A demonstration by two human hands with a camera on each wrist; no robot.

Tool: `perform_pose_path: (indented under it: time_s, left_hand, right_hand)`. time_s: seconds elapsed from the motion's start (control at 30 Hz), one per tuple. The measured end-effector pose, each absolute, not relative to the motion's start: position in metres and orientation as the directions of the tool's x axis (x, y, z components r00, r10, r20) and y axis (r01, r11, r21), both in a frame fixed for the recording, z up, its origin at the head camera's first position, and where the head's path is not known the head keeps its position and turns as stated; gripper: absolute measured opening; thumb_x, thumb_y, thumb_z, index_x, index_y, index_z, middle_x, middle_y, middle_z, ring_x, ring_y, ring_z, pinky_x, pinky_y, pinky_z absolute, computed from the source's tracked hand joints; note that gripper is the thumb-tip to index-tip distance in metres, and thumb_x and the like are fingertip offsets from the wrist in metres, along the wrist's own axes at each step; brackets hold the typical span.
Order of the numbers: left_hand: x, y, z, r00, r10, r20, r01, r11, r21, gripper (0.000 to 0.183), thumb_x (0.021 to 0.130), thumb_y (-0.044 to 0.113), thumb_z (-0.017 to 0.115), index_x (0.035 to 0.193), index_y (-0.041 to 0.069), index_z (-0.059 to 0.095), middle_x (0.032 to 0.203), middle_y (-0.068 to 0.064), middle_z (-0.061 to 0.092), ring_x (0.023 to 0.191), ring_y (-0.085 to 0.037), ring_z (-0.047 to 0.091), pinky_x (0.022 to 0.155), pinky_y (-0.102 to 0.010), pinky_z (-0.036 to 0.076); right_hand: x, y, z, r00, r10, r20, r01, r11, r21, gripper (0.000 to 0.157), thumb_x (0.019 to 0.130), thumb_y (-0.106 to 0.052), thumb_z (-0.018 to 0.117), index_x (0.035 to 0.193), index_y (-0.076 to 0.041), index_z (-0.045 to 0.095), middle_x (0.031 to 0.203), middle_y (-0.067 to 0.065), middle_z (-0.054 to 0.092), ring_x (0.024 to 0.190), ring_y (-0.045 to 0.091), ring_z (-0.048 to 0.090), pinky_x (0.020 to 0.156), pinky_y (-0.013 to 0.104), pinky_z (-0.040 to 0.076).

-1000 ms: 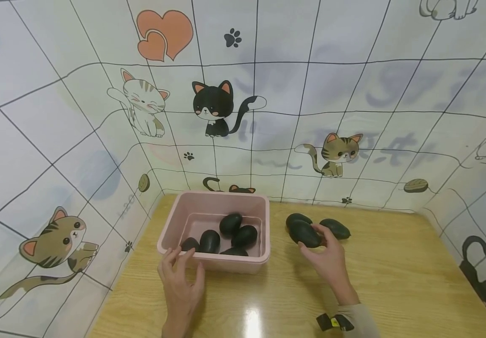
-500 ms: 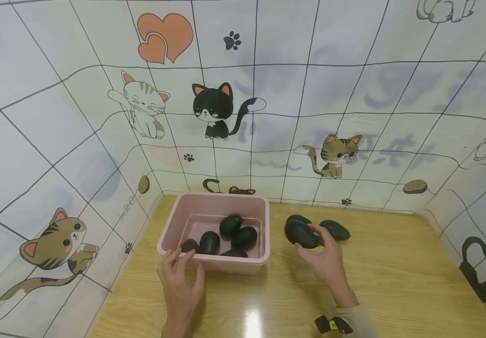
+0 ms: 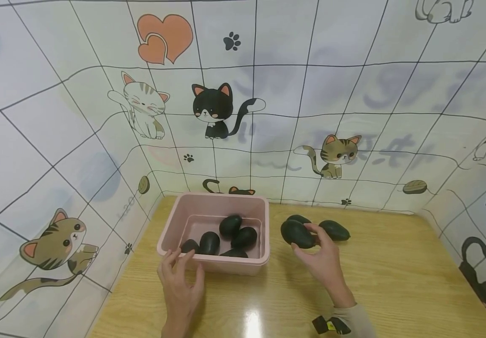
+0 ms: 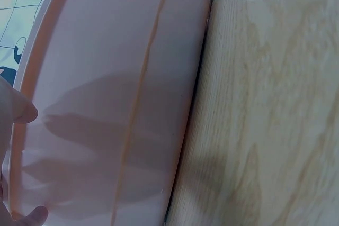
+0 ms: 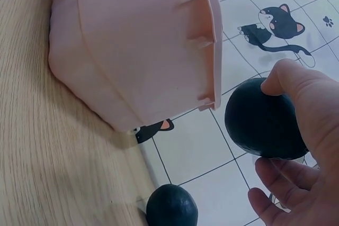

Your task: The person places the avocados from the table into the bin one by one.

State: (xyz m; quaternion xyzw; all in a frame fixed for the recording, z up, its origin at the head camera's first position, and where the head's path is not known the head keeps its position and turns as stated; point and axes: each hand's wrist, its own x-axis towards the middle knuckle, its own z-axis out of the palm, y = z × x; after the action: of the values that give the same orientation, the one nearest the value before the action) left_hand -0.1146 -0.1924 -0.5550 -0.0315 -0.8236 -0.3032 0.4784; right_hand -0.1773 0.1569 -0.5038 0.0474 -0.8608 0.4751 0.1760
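In the head view, my right hand (image 3: pixel 323 263) holds a dark green avocado (image 3: pixel 297 234) between thumb and fingers, above the table to the right of a pink plastic bin (image 3: pixel 230 266). The right wrist view shows the thumb on one side of this avocado (image 5: pixel 265 123) and fingers on the other. Two more avocados lie behind it: one, partly hidden (image 3: pixel 299 218), and another farther right (image 3: pixel 335 230). My left hand (image 3: pixel 179 281) rests its fingers on the bin's front rim near the left corner. Several avocados (image 3: pixel 210 242) lie inside the bin.
A light wood table (image 3: pixel 395 272) carries everything. A cloth printed with cats and grid lines (image 3: pixel 276 94) rises behind the table and at both sides. The bin stands at the back left, close to the rear cloth.
My right hand has moved slightly left with the avocado, bringing it nearer the bin and showing the right avocado behind more fully. My left hand and the bin have stayed put.
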Motion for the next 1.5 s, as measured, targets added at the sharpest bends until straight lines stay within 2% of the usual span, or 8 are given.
perform_pose_path:
  time_s: [0.17,0.5,0.77,1.0,1.23,1.5]
  left_hand:
    - [-0.115,-0.193,-0.555,-0.541,-0.239,0.806,0.341,0.814,0.470,0.038,0.079,0.015,0.074,0.116,0.007,0.075,0.126,-0.028,0.059,0.130,-0.050,0.049,0.102,-0.056,0.038]
    - [-0.116,-0.192,-0.555,-0.541,-0.237,0.807,0.335,0.819,0.466,0.038,0.079,0.015,0.074,0.116,0.007,0.074,0.126,-0.029,0.058,0.130,-0.050,0.049,0.104,-0.054,0.038]
    - [-0.116,-0.193,-0.555,-0.545,-0.245,0.802,0.331,0.816,0.474,0.038,0.079,0.014,0.075,0.116,0.008,0.074,0.127,-0.028,0.058,0.130,-0.049,0.049,0.103,-0.056,0.037]
    - [-0.116,-0.193,-0.556,-0.538,-0.247,0.806,0.336,0.814,0.474,0.037,0.079,0.015,0.074,0.116,0.007,0.074,0.126,-0.029,0.058,0.130,-0.050,0.049,0.103,-0.055,0.036]
    - [-0.116,-0.193,-0.556,-0.540,-0.246,0.805,0.331,0.817,0.472,0.037,0.079,0.015,0.074,0.115,0.007,0.074,0.126,-0.029,0.059,0.129,-0.050,0.049,0.102,-0.056,0.037]
    - [-0.114,-0.192,-0.555,-0.553,-0.257,0.792,0.327,0.808,0.490,0.038,0.079,0.015,0.075,0.116,0.008,0.075,0.127,-0.028,0.059,0.131,-0.050,0.048,0.102,-0.058,0.038]
  right_hand:
    - [-0.179,0.153,-0.501,-0.929,0.076,0.362,-0.270,0.529,-0.804,0.061,0.080,-0.012,0.090,0.136,-0.011,0.066,0.128,0.008,0.073,0.100,0.016,0.067,0.087,0.023,0.051]
    - [-0.178,0.144,-0.497,-0.929,0.032,0.369,-0.302,0.513,-0.804,0.063,0.080,-0.011,0.091,0.137,-0.013,0.065,0.122,0.006,0.074,0.102,0.018,0.067,0.089,0.030,0.053]
    - [-0.178,0.133,-0.490,-0.939,0.002,0.345,-0.301,0.481,-0.824,0.065,0.079,-0.011,0.091,0.138,-0.010,0.064,0.127,0.008,0.072,0.103,0.019,0.066,0.091,0.031,0.052]
    - [-0.178,0.124,-0.484,-0.926,-0.004,0.377,-0.333,0.479,-0.812,0.065,0.078,-0.011,0.091,0.137,-0.008,0.064,0.126,0.009,0.072,0.102,0.019,0.067,0.089,0.031,0.052]
    - [-0.180,0.117,-0.482,-0.902,-0.032,0.431,-0.395,0.465,-0.792,0.062,0.077,-0.010,0.091,0.134,-0.009,0.066,0.120,0.010,0.074,0.095,0.019,0.068,0.086,0.030,0.052]
    - [-0.179,0.106,-0.476,-0.920,-0.075,0.384,-0.375,0.450,-0.810,0.066,0.078,-0.012,0.091,0.138,-0.011,0.064,0.125,0.007,0.073,0.102,0.020,0.070,0.091,0.038,0.053]
